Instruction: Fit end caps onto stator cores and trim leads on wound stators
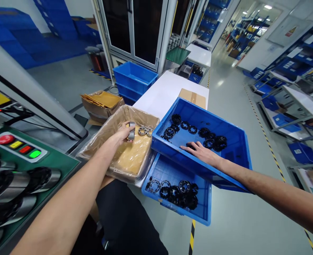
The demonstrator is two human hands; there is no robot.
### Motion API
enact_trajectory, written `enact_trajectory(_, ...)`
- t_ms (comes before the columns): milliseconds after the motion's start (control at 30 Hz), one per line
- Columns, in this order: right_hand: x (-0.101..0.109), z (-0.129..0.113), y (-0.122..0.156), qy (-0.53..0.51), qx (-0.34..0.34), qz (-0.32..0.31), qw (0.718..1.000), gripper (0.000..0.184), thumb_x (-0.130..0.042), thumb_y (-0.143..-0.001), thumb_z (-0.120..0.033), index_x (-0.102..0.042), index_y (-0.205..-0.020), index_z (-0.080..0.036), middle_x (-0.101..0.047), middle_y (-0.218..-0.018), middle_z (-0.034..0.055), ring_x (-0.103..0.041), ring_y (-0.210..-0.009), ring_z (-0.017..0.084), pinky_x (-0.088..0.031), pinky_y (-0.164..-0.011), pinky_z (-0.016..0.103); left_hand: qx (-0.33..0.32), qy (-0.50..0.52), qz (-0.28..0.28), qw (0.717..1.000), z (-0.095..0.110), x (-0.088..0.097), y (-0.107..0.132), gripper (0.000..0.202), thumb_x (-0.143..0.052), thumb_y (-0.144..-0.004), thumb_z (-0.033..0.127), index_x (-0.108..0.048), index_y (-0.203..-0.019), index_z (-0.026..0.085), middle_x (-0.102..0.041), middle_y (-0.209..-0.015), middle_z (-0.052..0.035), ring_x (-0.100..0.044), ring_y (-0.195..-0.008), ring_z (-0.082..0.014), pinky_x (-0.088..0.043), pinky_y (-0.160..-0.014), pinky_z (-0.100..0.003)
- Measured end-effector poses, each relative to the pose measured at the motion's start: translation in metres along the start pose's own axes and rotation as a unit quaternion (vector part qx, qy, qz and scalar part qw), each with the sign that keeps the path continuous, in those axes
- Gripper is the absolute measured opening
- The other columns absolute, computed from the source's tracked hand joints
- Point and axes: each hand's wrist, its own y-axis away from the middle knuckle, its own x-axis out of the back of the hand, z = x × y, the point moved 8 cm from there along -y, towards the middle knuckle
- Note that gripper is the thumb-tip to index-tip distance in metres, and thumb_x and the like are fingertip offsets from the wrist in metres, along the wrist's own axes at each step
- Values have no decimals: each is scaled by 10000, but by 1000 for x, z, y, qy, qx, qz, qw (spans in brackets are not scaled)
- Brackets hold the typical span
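My left hand (123, 134) is closed around a grey metal ring-shaped part (131, 130), held over a plastic-lined cardboard box (111, 124) with brown paper inside. Two more grey ring parts (145, 131) lie at the box's far corner. My right hand (202, 151) reaches flat, fingers stretched, into the tilted upper blue bin (233, 131), touching its floor next to several black ring parts (212, 139). A lower blue bin (198, 209) under it holds several more black ring parts (175, 191).
A machine panel (18, 147) with red, yellow and green buttons and metal rollers (15, 187) stands at left. A white table (169, 90) carries a flat cardboard box (192, 97). Stacked blue bins (133, 79) and another paper-filled box (102, 102) sit beyond. Shelving lines the aisle at right.
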Motion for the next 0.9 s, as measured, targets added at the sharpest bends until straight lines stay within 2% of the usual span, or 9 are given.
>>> enact_trajectory(133,11,3,-8,-38,0,23,999,531,-579,-1194,-361,-757,-1694,-337,-710,-1464,201,-671,-1286,369,-649,-1260,666,-107,153,-75,980,15,5,78,667,-486,-1205,568,-379,-1853,449,-785,-1457,-116,-804,-950,-223,-559,-580,-268)
enact_trajectory(300,69,35,1,-114,-72,165,977,465,-692,-1107,-518,-861,-1455,-261,-729,-1419,204,-708,-1355,404,-565,-1356,720,-187,342,-185,902,5,6,186,1021,-850,-973,812,-459,-1844,450,-795,-1419,-162,-810,-978,-330,-476,-430,-262)
enact_trajectory(433,122,59,32,-227,-145,285,920,654,-545,-1102,-800,-765,-1463,-302,-798,-1190,116,-814,-1182,342,-715,-1151,650,-188,375,-237,876,-24,5,247,995,-888,-930,849,-592,-1782,428,-811,-1326,-166,-757,-859,-289,-542,-465,-307)
enact_trajectory(500,140,56,51,-315,-156,309,884,660,-425,-1108,-834,-750,-1355,-314,-829,-1112,95,-851,-1064,309,-761,-989,565,-168,399,-233,871,-45,5,270,914,-842,-976,805,-612,-1758,394,-806,-1279,-166,-722,-812,-268,-586,-513,-346)
enact_trajectory(567,147,40,67,-441,-165,313,825,591,-460,-1093,-808,-753,-1218,-310,-866,-1109,97,-868,-1018,279,-739,-863,468,-156,429,-208,865,-65,4,292,830,-803,-1018,752,-606,-1731,375,-779,-1210,-141,-704,-795,-260,-574,-512,-345)
enact_trajectory(633,142,6,76,-558,-167,303,754,495,-594,-1046,-761,-777,-1161,-316,-892,-1123,90,-861,-941,241,-662,-698,362,-159,460,-183,854,-83,2,314,755,-803,-1042,746,-599,-1668,377,-731,-1124,-89,-702,-793,-247,-540,-515,-318)
enact_trajectory(700,131,-49,74,-618,-138,279,722,437,-768,-980,-725,-816,-1206,-354,-902,-1151,71,-841,-856,216,-563,-549,272,-175,478,-156,847,-100,1,334,703,-824,-1051,772,-592,-1581,372,-692,-1066,-41,-703,-803,-222,-552,-591,-315)
enact_trajectory(800,105,-162,60,-642,-36,231,730,479,-1035,-882,-631,-817,-1238,-395,-883,-1198,41,-851,-873,234,-558,-465,252,-221,453,-94,859,-126,9,361,679,-830,-1078,783,-571,-1528,346,-699,-1056,-18,-710,-862,-213,-591,-779,-363)
enact_trajectory(900,77,-277,51,-598,106,222,763,425,-1074,-932,-531,-780,-1184,-355,-814,-1233,28,-866,-901,230,-701,-581,322,-255,399,-29,880,-149,23,390,729,-788,-1121,780,-573,-1648,325,-742,-1064,-33,-726,-942,-243,-587,-900,-415)
